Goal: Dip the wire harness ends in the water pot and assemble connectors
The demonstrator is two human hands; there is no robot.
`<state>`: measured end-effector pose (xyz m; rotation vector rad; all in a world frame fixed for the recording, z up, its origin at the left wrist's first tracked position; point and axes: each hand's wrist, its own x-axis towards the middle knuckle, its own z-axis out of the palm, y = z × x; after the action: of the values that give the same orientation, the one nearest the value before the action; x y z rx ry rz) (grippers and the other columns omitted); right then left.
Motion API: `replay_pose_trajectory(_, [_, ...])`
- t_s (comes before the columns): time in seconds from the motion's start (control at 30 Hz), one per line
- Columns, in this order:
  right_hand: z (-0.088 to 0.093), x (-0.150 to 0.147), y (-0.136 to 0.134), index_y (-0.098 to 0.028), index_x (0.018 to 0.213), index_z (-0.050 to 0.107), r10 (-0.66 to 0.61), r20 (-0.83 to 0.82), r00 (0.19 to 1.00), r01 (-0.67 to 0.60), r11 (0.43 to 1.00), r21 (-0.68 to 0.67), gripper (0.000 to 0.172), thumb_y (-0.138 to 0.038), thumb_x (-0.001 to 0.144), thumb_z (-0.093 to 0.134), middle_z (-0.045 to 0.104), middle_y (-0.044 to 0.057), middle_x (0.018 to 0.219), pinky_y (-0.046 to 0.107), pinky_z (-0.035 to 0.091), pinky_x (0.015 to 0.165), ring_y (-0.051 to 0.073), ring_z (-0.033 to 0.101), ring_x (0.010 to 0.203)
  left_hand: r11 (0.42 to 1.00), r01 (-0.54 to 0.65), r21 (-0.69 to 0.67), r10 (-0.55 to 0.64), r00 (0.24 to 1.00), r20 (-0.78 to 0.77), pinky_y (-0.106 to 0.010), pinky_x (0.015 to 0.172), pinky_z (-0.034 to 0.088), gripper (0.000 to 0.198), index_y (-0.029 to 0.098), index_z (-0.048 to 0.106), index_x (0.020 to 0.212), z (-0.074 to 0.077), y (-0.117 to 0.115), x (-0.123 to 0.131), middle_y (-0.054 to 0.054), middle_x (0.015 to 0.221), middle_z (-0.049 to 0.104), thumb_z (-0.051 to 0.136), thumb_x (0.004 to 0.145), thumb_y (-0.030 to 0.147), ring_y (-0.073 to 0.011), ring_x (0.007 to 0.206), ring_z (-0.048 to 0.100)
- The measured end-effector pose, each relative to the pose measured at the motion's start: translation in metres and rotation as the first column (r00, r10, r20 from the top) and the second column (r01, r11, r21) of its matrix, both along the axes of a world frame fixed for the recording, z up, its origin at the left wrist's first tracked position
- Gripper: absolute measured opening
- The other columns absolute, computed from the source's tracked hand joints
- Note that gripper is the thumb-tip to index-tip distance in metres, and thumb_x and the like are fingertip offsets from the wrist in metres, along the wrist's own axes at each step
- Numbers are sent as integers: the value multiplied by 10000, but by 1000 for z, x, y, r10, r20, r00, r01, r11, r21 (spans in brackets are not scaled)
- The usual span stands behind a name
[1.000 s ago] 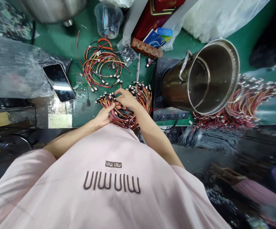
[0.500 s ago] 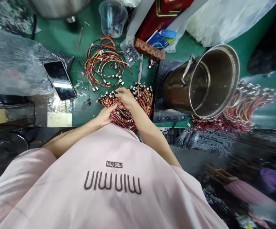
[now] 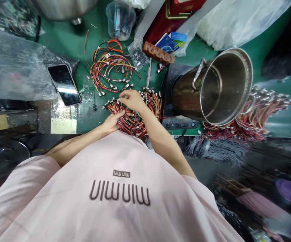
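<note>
A thick bundle of red, yellow, black and white wires (image 3: 129, 125) with metal connectors at its ends lies at the table's front edge, against my shirt. My left hand (image 3: 112, 121) is closed around the bundle's left part, thumb on top. Over the connector ends, my right hand (image 3: 132, 100) has its thumb and index finger bent together; whatever is between them is too small to make out. More of the same wires and connectors (image 3: 154, 101) show to the right of my right wrist. Behind the hands lies a loose coil of wires (image 3: 110, 69) with similar connectors.
A steel pot (image 3: 190, 90) lies tilted on an induction cooker (image 3: 180, 123) at the right, beside another wire pile (image 3: 251, 121). A phone (image 3: 64, 84) lies at the left near plastic bags (image 3: 11, 64). A clear plastic tub (image 3: 120, 22) and a red box (image 3: 172, 18) stand behind.
My right hand has shifted slightly, its thumb and index finger drawing closer together over the connectors. My left hand keeps its hold on the wires. The whole view has moved a little.
</note>
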<state>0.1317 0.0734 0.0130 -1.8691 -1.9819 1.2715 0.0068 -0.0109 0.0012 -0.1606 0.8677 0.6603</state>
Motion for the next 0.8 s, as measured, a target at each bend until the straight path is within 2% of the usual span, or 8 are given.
replay_pose_trajectory(0.1, [4,-1,2,-156,927,718,93,-15,996,-94,994,-62,192,-241,775,636,656,16,745,324,468,792,172,601,748,1000,6,-13,-6,1000,-3,-396,904,548,114,94,710,890,1,0,-1,-90,813,753,688,820,181,-198,816,713])
replay_pose_trajectory(0.2, [-5,3,7,-139,889,710,0,-34,999,-2,998,-58,179,-138,770,576,647,10,717,314,475,783,159,612,721,1000,6,-14,-6,1000,-13,-387,886,554,116,97,708,891,2,0,-2,-82,807,752,700,811,180,-188,787,710])
replay_pose_trajectory(0.3, [-15,10,10,-126,874,699,-54,-31,998,50,991,-123,190,-77,724,593,628,7,683,317,493,749,157,608,678,1000,12,-19,-12,1000,-14,-376,866,558,120,101,706,905,0,0,-3,-76,816,751,696,814,178,-172,754,701])
replay_pose_trajectory(0.43, [-19,14,8,-133,987,680,-97,-105,990,73,974,-215,345,6,684,590,652,36,852,309,516,641,142,596,631,1000,26,0,-26,1000,-7,-332,808,558,126,105,709,933,-3,0,-6,-65,812,745,672,832,171,-135,676,666])
replay_pose_trajectory(0.53, [-17,14,7,-164,1059,636,-257,-225,940,145,896,-419,423,38,696,555,643,32,887,268,490,478,125,589,529,999,39,23,-39,999,2,-295,755,550,121,108,706,941,-3,-1,-9,-58,813,740,637,855,160,-117,645,646])
replay_pose_trajectory(0.63, [-18,15,6,-164,972,620,-396,-298,868,186,818,-544,336,30,697,614,636,5,753,225,480,429,130,606,526,998,48,33,-48,999,2,-282,738,542,121,110,701,943,-1,-1,-11,-52,810,736,625,864,160,-112,637,640])
replay_pose_trajectory(0.73, [-22,18,5,-148,828,606,-428,-301,852,179,779,-601,192,0,715,657,599,-11,587,212,485,431,134,599,513,998,61,33,-61,998,-11,-280,750,537,119,113,699,943,1,0,-11,-48,810,734,645,852,167,-109,640,639])
replay_pose_trajectory(0.8, [-23,19,5,-142,778,602,-431,-312,846,161,766,-622,162,-2,721,660,597,-11,554,208,490,438,130,598,510,997,65,35,-65,998,-12,-281,754,537,124,115,699,946,2,0,-11,-47,813,733,653,846,171,-110,643,641])
